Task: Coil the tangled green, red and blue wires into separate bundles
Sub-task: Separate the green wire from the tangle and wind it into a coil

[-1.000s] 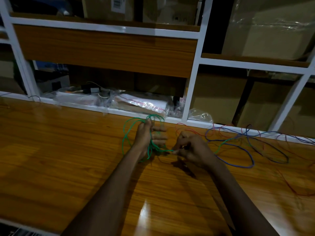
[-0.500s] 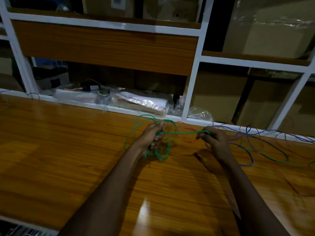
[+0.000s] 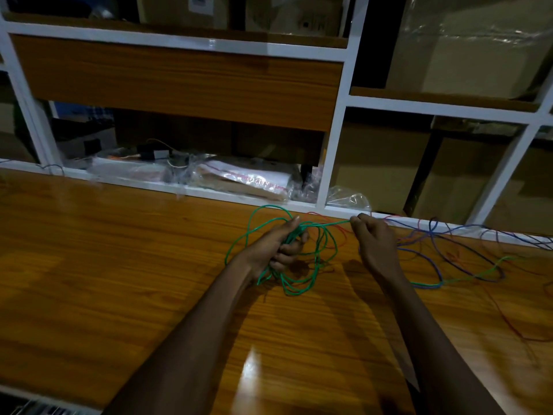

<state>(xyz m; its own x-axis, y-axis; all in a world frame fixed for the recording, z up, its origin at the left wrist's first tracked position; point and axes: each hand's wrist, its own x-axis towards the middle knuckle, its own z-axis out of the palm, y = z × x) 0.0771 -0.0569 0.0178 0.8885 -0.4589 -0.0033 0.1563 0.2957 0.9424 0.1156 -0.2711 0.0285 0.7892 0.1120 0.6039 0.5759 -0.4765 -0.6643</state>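
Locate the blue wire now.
In the head view, the blue wire lies loose on the table, right of the right hand, near the white shelf rail.
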